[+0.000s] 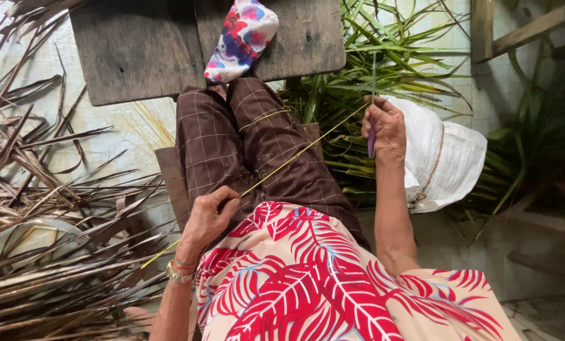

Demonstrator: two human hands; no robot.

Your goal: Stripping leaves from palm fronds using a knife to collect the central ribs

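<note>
left hand pinches thin yellow leaf rib at frame centre | right hand grips purple-handled knife, blade against rib's upper end | risk: taut rib may snap, or blade slip toward fingers | dry fronds piled lower left

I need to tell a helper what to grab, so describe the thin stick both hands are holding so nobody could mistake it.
Start at the brown checked trousers in the middle. Across them, from left hand up to right hand, runs a thin yellow leaf rib. Unlike the flat dry brown fronds and green leaves, it is bare, straight and wire-thin.
</note>
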